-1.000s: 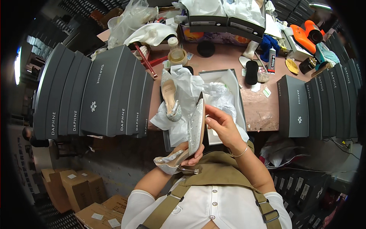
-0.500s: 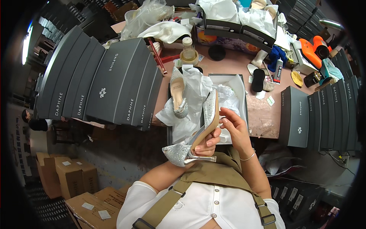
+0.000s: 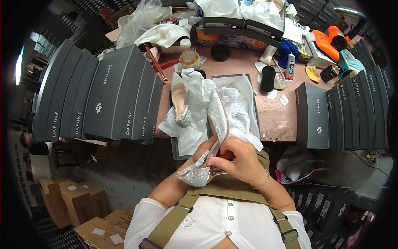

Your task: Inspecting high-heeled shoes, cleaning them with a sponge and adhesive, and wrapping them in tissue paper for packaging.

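A silver glitter high-heeled shoe (image 3: 218, 116) with a pointed toe is held up before me, toe upward and heel end toward my body. My left hand (image 3: 204, 148) is closed around it from behind, its fingers largely hidden by the shoe. On the other side my right hand (image 3: 243, 159) pinches the shoe near its strap and heel, thumb against it. The matching shoe (image 3: 180, 101) lies on white tissue paper (image 3: 198, 89) to the left. Beneath them is an open grey shoebox (image 3: 177, 150) lined with white paper.
Grey shoeboxes (image 3: 112, 91) stand in a row at left, with more boxes (image 3: 313, 116) at right. Behind are a glue tube (image 3: 290, 67), a black oval pad (image 3: 268, 79), a clear bottle (image 3: 187, 52) and an orange tool (image 3: 325, 45). Brown cartons (image 3: 99, 230) sit at lower left.
My right hand has come in from beside the shoe and now grips it near the heel. The shoe has turned, showing its glittery side instead of the tan sole. The view has shifted slightly.
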`<move>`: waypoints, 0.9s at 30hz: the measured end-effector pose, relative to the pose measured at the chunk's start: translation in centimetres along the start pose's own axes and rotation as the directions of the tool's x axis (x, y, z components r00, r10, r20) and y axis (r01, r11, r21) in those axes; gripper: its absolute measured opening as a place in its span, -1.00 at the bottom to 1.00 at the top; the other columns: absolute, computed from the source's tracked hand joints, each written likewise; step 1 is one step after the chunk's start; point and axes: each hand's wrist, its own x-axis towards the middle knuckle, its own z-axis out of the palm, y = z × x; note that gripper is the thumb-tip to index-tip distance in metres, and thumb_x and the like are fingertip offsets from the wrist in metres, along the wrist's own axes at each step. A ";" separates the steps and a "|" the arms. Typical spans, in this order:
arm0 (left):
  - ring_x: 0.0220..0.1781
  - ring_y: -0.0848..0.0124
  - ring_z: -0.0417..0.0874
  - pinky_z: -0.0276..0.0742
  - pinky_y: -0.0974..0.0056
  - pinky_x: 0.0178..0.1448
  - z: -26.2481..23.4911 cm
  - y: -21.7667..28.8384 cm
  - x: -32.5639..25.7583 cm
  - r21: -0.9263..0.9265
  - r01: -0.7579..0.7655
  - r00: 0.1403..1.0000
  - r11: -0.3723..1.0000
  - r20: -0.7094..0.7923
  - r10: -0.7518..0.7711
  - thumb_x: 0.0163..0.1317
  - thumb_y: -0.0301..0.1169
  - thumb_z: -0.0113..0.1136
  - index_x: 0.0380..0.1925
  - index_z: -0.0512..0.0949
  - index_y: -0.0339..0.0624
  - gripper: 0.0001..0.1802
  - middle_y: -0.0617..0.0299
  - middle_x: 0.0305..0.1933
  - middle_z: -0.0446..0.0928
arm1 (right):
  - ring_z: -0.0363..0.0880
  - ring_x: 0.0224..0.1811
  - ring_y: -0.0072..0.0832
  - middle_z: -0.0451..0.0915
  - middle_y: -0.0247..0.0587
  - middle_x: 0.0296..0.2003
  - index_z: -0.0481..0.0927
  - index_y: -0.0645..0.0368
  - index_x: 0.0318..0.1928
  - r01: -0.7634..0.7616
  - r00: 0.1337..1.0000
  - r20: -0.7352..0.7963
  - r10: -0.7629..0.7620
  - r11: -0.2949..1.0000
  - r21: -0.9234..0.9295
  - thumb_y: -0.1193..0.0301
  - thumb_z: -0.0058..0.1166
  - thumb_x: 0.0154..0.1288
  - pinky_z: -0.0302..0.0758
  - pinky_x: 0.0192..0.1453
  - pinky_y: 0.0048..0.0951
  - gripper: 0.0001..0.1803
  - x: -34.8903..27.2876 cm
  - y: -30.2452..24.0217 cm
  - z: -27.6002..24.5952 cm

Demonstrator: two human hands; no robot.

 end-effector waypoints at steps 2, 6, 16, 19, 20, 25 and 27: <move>-0.52 0.51 0.54 0.44 0.52 -0.55 -0.4 0.1 -0.5 0.090 -0.021 0.999 0.996 -0.022 0.023 0.43 0.00 -0.20 -0.29 0.44 -0.18 -0.54 0.23 -0.52 0.46 | 0.49 -0.61 -0.60 0.49 -0.29 -0.65 0.50 0.25 -0.53 -0.067 0.994 0.084 0.067 0.998 0.007 0.34 0.36 0.08 0.40 -0.54 -0.57 -0.69 0.3 0.3 -0.1; -0.80 0.49 0.42 0.32 0.47 -0.77 -4.5 -0.3 -0.4 0.179 -0.021 0.997 0.984 0.079 0.007 0.39 0.10 -0.18 -0.36 0.46 -0.19 -0.46 0.29 -0.66 0.39 | 0.63 -0.57 -0.56 0.61 -0.22 -0.60 0.51 0.34 -0.52 -0.235 0.969 0.140 0.205 0.941 0.245 0.40 0.03 0.37 0.52 -0.50 -0.57 -0.68 0.5 1.1 1.4; -0.38 0.38 0.60 0.55 0.34 -0.35 -0.9 0.3 -1.9 0.502 -0.097 0.964 0.860 -0.167 0.206 0.39 -0.10 -0.14 -0.16 0.49 -0.31 -0.55 0.11 -0.36 0.55 | 0.55 -0.52 -0.17 0.52 -0.11 -0.55 0.55 0.22 -0.48 -0.039 0.992 0.120 0.033 0.998 0.051 0.28 0.16 0.23 0.44 -0.45 -0.32 -0.73 -0.1 1.1 -0.2; -0.03 0.39 0.57 0.51 0.32 0.02 -2.0 0.7 -3.6 0.561 0.013 0.999 0.828 -0.041 0.013 0.45 -0.13 -0.20 0.09 0.36 -0.35 -0.51 0.09 -0.02 0.52 | 0.55 -0.47 -0.16 0.53 -0.10 -0.52 0.54 0.21 -0.45 -0.007 0.982 0.190 0.004 1.000 0.014 0.25 0.17 0.21 0.47 -0.38 -0.31 -0.73 -1.7 2.2 -0.3; -0.05 0.37 0.57 0.48 0.31 0.07 -2.2 -0.1 -4.8 0.528 -0.036 0.998 0.849 -0.026 0.059 0.44 -0.08 -0.19 0.17 0.30 -0.32 -0.46 0.11 -0.03 0.51 | 0.56 -0.48 -0.22 0.53 -0.13 -0.51 0.55 0.22 -0.42 -0.015 0.982 0.187 0.003 0.998 0.062 0.28 0.22 0.18 0.47 -0.38 -0.34 -0.75 -2.1 2.4 -0.5; -0.24 0.35 0.62 0.52 0.24 0.07 -2.8 0.6 -6.0 0.531 -0.086 0.996 0.843 0.048 0.071 0.34 -0.17 0.07 0.24 0.20 -0.30 -0.40 0.14 -0.28 0.50 | 0.54 -0.47 -0.56 0.59 -0.23 -0.46 0.61 0.26 -0.32 -0.152 0.988 -0.002 0.153 0.983 0.105 0.44 0.20 0.19 0.46 -0.37 -0.51 -0.87 -2.1 5.9 -4.9; -0.29 0.34 0.63 0.52 0.22 0.07 -2.1 0.8 -4.6 0.491 -0.176 0.984 0.853 0.061 0.167 0.33 -0.20 0.09 0.23 0.21 -0.31 -0.40 0.14 -0.32 0.50 | 0.49 -0.46 -0.67 0.58 -0.32 -0.47 0.60 0.28 -0.29 -0.223 0.942 -0.239 0.234 0.972 0.073 0.46 0.14 0.24 0.43 -0.38 -0.58 -0.88 -0.8 10.0 -7.9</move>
